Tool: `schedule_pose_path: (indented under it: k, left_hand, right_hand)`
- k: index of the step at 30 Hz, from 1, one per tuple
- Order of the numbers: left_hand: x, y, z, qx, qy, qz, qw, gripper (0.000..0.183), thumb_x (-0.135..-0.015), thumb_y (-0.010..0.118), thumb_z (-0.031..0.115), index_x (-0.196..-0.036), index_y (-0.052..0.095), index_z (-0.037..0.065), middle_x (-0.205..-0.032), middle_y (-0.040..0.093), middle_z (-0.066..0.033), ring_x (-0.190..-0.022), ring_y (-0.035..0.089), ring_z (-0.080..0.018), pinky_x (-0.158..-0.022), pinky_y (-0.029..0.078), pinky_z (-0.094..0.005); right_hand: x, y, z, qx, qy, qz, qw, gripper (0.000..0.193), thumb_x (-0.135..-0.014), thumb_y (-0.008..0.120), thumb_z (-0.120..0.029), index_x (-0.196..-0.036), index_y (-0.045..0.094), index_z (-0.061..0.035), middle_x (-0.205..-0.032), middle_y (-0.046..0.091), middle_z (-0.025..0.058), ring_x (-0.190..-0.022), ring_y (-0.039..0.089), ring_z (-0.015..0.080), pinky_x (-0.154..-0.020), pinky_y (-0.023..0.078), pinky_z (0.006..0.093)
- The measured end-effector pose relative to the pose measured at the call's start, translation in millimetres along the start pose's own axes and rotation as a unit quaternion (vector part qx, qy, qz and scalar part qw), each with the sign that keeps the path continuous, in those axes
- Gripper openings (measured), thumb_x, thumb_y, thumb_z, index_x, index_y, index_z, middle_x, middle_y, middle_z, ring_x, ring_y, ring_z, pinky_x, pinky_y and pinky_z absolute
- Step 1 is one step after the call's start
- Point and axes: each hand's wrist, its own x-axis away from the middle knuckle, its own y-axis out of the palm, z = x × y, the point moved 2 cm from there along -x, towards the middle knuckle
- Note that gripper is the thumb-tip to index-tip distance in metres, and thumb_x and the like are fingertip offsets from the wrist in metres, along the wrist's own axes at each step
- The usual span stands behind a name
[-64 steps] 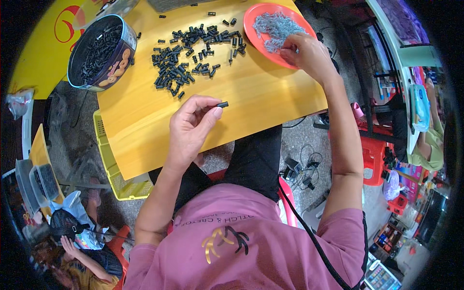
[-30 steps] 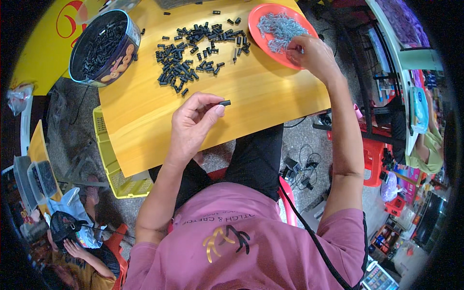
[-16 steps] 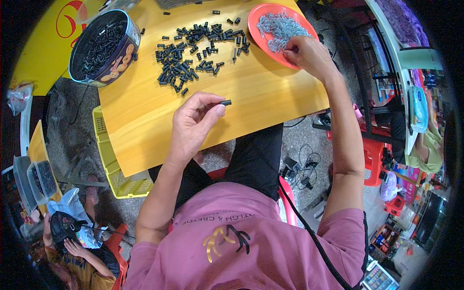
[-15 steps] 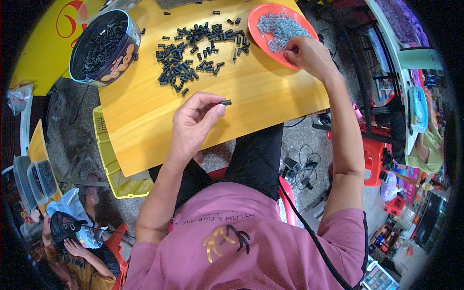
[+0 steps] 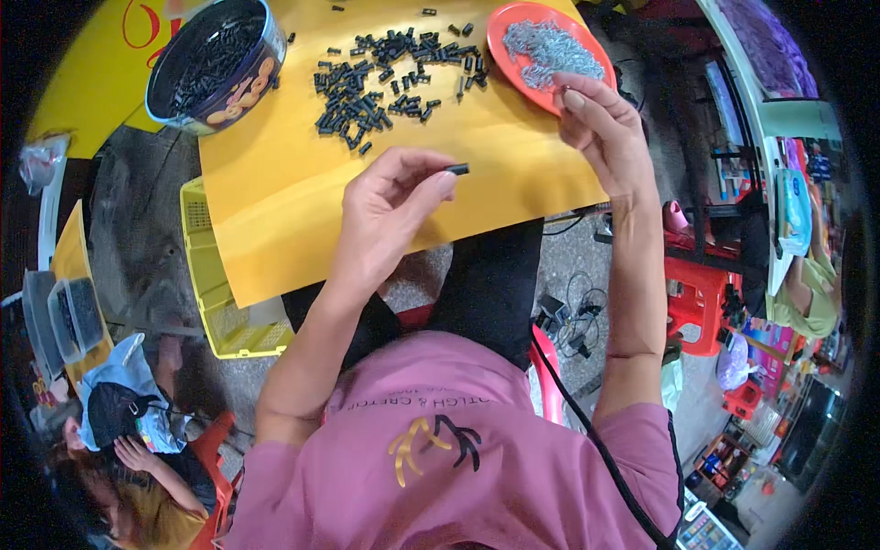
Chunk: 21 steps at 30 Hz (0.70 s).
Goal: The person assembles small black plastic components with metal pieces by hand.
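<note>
My left hand (image 5: 394, 202) is above the near part of the table, pinching a small black plastic sleeve (image 5: 459, 169) between thumb and forefinger, its free end pointing right. Closed in a pinch, my right hand (image 5: 605, 133) is at the near edge of a red plate (image 5: 498, 38). Whatever its fingertips hold is too small to make out. A heap of small silver metal pieces (image 5: 553, 53) lies in the plate. Beyond my left hand, many similar black sleeves (image 5: 362, 103) are spread in a loose pile.
A round tin (image 5: 261, 87) holding more black pieces stands at the table's far left. The wooden table (image 5: 275, 220) ends just before my lap. A yellow plastic crate (image 5: 220, 316) sits below its left edge. Another person's hand (image 5: 136, 454) shows at lower left.
My right hand has drawn back from the metal pieces toward me, its fingers now raised in a pinch. My left hand keeps the black sleeve. The whole view has shifted slightly.
</note>
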Motion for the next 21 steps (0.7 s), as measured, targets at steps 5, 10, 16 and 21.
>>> schedule_pose_path:
  k: [5, 10, 16, 21]
  left_hand:
    - [10, 5, 13, 0.03, 0.027, -0.006, 0.999, 0.015, -0.088, 0.065, 0.006, -0.102, 0.062, 0.0, -0.088, 0.064, -0.002, -0.079, 0.06, -0.0075, -0.072, 0.048, -0.0208]
    - [19, 3, 17, 0.065, 0.048, 0.012, 0.997, 0.017, -0.087, 0.066, 0.006, -0.102, 0.061, 0.0, -0.089, 0.065, -0.0037, -0.079, 0.062, -0.0091, -0.072, 0.049, -0.0218]
    - [29, -4, 20, 0.097, 0.062, 0.013, 0.993, 0.017, -0.087, 0.065, 0.005, -0.102, 0.06, -0.001, -0.089, 0.065, -0.0056, -0.079, 0.063, -0.011, -0.073, 0.051, -0.0229]
    - [35, -9, 18, 0.133, 0.066, 0.029, 0.988, 0.017, -0.085, 0.066, 0.006, -0.101, 0.061, 0.0, -0.089, 0.067, -0.0097, -0.079, 0.065, -0.0159, -0.076, 0.051, -0.0266]
  right_hand:
    - [28, 51, 16, -0.099, 0.018, -0.058, 0.993, 0.02, -0.091, 0.06, -0.009, -0.107, 0.066, -0.0011, -0.092, 0.069, 0.0087, -0.057, 0.046, 0.0043, -0.051, 0.038, 0.0191]
    - [50, 90, 21, -0.044, 0.005, -0.051, 0.998, 0.017, -0.09, 0.063, -0.013, -0.101, 0.067, -0.0007, -0.092, 0.068, 0.004, -0.061, 0.048, 0.0043, -0.054, 0.039, 0.0194]
    - [61, 108, 24, 0.051, -0.023, -0.061, 0.997, 0.017, -0.088, 0.066, -0.014, -0.1, 0.068, -0.0017, -0.089, 0.066, 0.0015, -0.066, 0.052, 0.0046, -0.057, 0.042, 0.0198]
    - [70, 122, 20, 0.141, -0.067, -0.025, 0.987, 0.016, -0.087, 0.066, -0.011, -0.099, 0.069, -0.0014, -0.089, 0.066, 0.0022, -0.069, 0.054, 0.0059, -0.06, 0.043, 0.0202]
